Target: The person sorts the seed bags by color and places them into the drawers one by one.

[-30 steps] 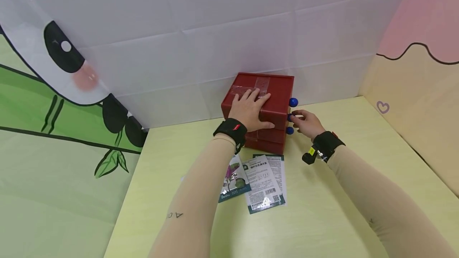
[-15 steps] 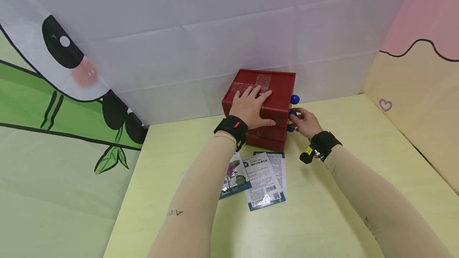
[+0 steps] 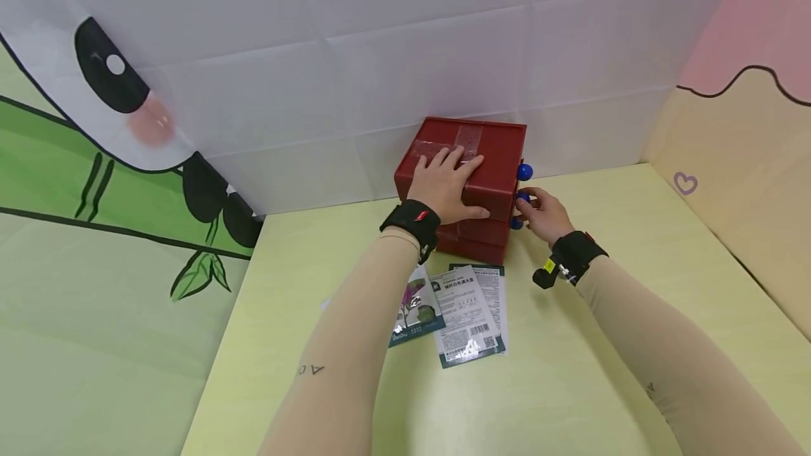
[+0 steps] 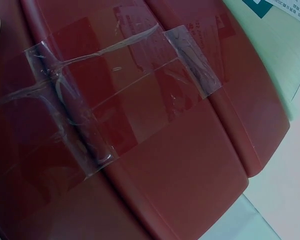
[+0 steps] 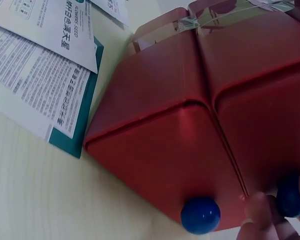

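Against the back wall stands a stack of red plastic drawers (image 3: 500, 150), with clear tape over its top and side. My left hand (image 3: 441, 192) rests on it with fingers spread over the top and thumb along the side. Blue round knobs stick out on the right face. With its fingertips, my right hand (image 3: 548, 218) pinches the middle knob (image 5: 291, 196), partly hidden by the fingers. The lower knob (image 5: 200, 215) is close by, and the upper knob (image 3: 524, 172) sits above the hand. The drawers look closed in the right wrist view.
Several printed seed packets (image 3: 469, 315) lie overlapping on the pale yellow table (image 3: 570, 385) before the drawers. My left forearm partly covers a packet with a plant picture (image 3: 418, 312). A cartoon-printed cloth wall (image 3: 304, 104) rises behind and at both sides.
The whole scene has shifted slightly upward in the head view. Both hands keep their places, the left on the drawers and the right at the middle knob.
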{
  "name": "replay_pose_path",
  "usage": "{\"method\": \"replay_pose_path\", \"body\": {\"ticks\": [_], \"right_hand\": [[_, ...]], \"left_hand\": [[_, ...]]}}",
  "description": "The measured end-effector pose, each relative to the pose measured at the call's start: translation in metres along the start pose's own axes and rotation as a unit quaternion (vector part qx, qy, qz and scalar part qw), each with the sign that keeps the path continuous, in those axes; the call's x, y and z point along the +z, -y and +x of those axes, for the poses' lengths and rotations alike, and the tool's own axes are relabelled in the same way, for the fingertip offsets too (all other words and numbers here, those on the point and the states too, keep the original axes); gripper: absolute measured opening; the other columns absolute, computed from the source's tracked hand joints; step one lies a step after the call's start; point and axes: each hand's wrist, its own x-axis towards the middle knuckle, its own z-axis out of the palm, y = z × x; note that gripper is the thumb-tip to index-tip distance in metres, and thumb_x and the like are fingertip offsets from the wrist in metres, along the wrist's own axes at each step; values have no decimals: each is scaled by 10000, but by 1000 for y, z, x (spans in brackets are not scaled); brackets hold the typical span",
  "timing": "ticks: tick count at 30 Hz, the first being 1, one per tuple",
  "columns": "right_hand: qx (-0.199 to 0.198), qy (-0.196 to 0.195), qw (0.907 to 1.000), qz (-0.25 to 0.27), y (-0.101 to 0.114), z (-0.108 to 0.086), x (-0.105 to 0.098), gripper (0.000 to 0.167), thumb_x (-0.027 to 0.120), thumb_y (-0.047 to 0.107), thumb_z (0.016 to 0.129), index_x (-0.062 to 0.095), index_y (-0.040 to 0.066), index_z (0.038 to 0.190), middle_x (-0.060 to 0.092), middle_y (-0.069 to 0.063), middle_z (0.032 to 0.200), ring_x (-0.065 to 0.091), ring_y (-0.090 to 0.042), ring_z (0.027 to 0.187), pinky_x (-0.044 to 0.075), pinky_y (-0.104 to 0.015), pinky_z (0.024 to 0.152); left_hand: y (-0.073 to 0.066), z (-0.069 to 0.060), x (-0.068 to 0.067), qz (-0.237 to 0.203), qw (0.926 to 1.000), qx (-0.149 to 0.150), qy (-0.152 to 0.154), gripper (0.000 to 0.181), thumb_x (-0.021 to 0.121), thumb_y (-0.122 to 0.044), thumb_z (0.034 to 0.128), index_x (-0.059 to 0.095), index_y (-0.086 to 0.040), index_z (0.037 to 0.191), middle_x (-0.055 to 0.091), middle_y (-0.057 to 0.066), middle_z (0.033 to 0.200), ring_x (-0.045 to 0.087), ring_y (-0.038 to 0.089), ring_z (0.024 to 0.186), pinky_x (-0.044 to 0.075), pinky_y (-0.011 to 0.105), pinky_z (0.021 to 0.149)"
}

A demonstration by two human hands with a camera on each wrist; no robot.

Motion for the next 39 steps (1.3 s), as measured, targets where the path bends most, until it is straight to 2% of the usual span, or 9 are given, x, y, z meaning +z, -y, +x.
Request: {"method": "replay_pose_path", "body": {"ticks": [10,18,25,33,39], "right_hand": [[56,-99,9999,-10,-11,-7,-15,487,423,308,1037,357,60,1451,540,-230,1257,583,-387,1087,500,-407,888],[88,-76,9999,38,-17,-16,-26,511,417,335,1035,345,50,1453,524,-241,1279,560,-403,1109,485,-437,924],[53,-86,9999,-119,-21,-24,-36,538,409,363,1032,342,34,1452,532,-251,1269,565,-409,1101,508,-360,865],[180,-89,9998,-9,-23,-34,-46,568,397,378,1031,298,39,1476,501,-253,1287,546,-400,1124,472,-462,942],[175,-127,9998,-12,-29,-41,-55,574,382,381,1032,289,35,1482,494,-249,1281,547,-374,1105,497,-348,868]], "left_hand": [[0,1,1,-20,10000,-11,-3,1030,585,-801,677,223,-354,1531,234,33,1580,191,277,1443,174,566,1129],[0,2,4,-14,10000,31,-48,1029,580,-805,679,222,-353,1532,244,35,1576,200,277,1440,181,567,1127],[0,2,5,-5,10000,27,-41,1022,579,-800,684,224,-355,1531,243,30,1577,201,274,1440,183,566,1127],[0,1,4,-15,10000,3,-34,1024,590,-793,681,225,-355,1531,242,28,1577,199,273,1440,180,563,1128],[1,0,4,-17,10000,2,-53,1022,593,-789,683,227,-353,1531,242,31,1578,200,276,1439,177,569,1127]]}}
